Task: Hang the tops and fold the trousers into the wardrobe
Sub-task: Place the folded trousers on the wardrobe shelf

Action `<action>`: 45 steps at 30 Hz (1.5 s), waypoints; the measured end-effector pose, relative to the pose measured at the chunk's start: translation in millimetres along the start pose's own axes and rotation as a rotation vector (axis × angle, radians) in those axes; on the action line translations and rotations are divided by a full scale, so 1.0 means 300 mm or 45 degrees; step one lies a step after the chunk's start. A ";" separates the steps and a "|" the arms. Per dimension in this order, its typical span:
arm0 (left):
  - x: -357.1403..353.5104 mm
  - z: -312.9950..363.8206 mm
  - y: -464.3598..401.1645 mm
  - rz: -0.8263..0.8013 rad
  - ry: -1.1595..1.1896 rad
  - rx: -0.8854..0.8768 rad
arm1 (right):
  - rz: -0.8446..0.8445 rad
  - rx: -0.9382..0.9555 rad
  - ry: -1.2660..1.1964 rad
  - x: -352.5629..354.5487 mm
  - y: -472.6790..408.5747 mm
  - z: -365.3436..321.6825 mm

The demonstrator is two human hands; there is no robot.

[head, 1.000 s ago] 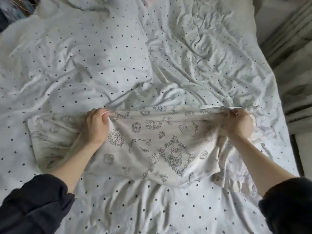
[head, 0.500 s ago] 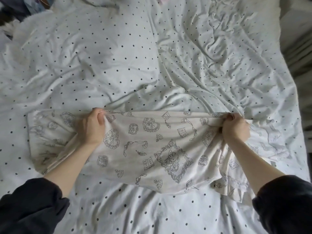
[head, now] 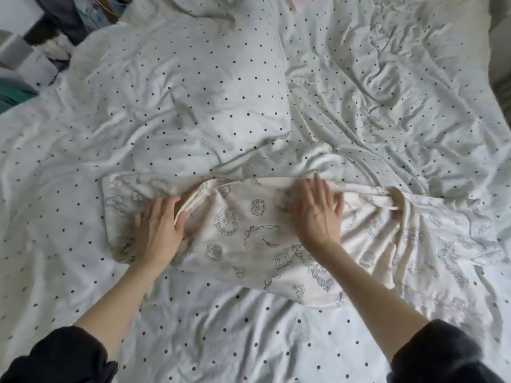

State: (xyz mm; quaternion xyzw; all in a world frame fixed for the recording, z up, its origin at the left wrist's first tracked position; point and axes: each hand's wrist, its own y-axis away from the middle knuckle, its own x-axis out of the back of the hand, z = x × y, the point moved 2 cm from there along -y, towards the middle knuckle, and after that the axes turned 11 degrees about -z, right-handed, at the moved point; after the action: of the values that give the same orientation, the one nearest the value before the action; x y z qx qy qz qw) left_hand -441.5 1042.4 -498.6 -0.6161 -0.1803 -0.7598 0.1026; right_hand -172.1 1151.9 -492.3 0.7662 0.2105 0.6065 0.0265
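Two hands lie flat on a pair of cream printed pyjama trousers (head: 249, 233) spread crosswise over the near half of the bed (head: 193, 106). The left hand (head: 159, 230) rests palm down on the folded left part of the garment, fingers straight and slightly spread, just beside a pale drawstring (head: 188, 207) that loops out near the thumb. The right hand (head: 320, 214) presses on the middle of the fabric near its far edge, fingers stretched and fanned, grasping nothing. To the right of that hand the cloth runs in radiating creases toward the bed's right edge. The print shows hearts, ribbons and small books in dark outline. Both forearms are bare, with dark sleeves (head: 442, 355) pushed back. The bedding is pale with black dots and rumpled.
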 end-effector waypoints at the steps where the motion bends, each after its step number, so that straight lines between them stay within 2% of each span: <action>1: 0.007 -0.025 0.032 -0.025 -0.016 0.008 | -0.021 0.105 -0.004 -0.022 0.017 -0.075; 6: 0.059 -0.149 0.111 -0.251 -0.132 0.022 | -0.218 0.343 0.164 -0.128 0.057 -0.297; 13: 0.225 -0.266 -0.186 0.104 -0.196 0.063 | -0.219 0.243 0.305 -0.164 -0.001 -0.334; 17: 0.152 -0.275 -0.311 0.006 -0.202 0.109 | -0.151 0.250 0.269 -0.176 -0.011 -0.343; 20: 0.074 -0.295 -0.322 -0.073 -0.027 0.246 | -0.108 0.269 0.231 -0.178 -0.014 -0.340; 22: 0.064 -0.299 -0.305 -0.025 0.067 0.325 | -0.104 0.292 0.226 -0.176 -0.020 -0.331; 24: 0.075 -0.271 -0.274 0.067 0.041 0.313 | -0.091 0.331 0.200 -0.170 -0.015 -0.314; 26: 0.083 -0.212 -0.232 0.154 0.040 0.221 | -0.070 0.326 0.165 -0.156 0.000 -0.294; 28: 0.078 -0.096 -0.176 0.143 0.114 0.050 | -0.034 0.263 0.121 -0.131 0.035 -0.249; 32: 0.002 0.194 -0.049 -0.034 0.268 -0.344 | -0.025 0.188 0.032 -0.074 0.133 -0.123; 35: -0.069 0.428 0.040 -0.249 0.334 -0.539 | 0.008 0.082 0.036 -0.041 0.249 0.055; 39: -0.149 0.657 0.131 -0.342 0.093 -0.703 | -0.012 -0.201 0.064 -0.014 0.400 0.342; 41: -0.164 0.734 0.156 -0.353 0.007 -0.731 | -0.122 -0.330 0.100 -0.025 0.456 0.467; 45: -0.235 0.933 0.226 -0.382 -0.094 -0.774 | -0.315 -0.330 0.238 -0.073 0.574 0.703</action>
State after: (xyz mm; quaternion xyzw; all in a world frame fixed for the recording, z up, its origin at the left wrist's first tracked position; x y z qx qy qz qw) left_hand -148.8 1087.7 -508.0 -0.6124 -0.0376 -0.7625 -0.2053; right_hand 72.5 1032.8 -517.1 0.6651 0.2246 0.6892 0.1795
